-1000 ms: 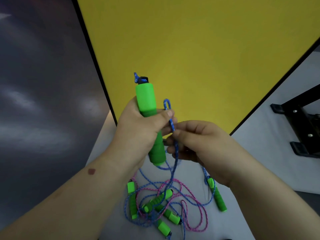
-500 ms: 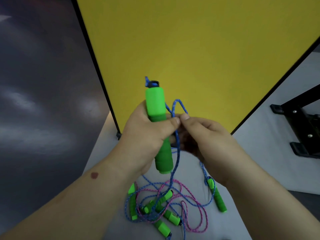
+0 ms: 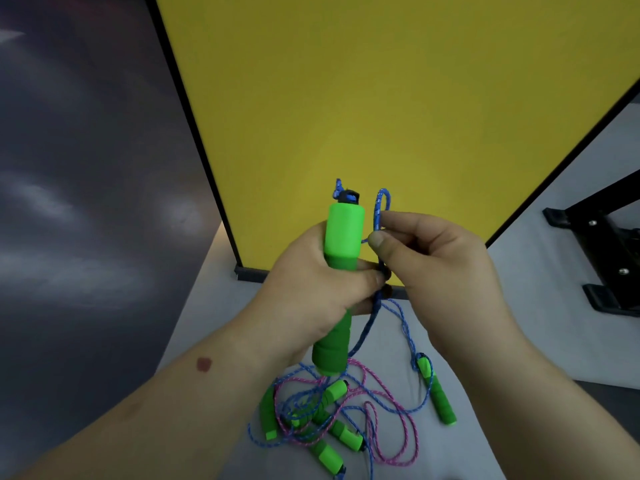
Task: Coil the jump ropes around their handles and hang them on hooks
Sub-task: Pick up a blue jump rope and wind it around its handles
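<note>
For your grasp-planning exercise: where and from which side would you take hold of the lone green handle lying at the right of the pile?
Grip the lone green handle across its ribbed lower half, fingers coming from above. It lies flat on the grey surface, apart from the tangle, with the blue rope leaving its upper end.

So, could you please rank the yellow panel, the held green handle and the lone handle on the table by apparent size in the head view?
1. Yellow panel.
2. Held handle, though nearness to the camera enlarges it.
3. Lone handle.
</note>
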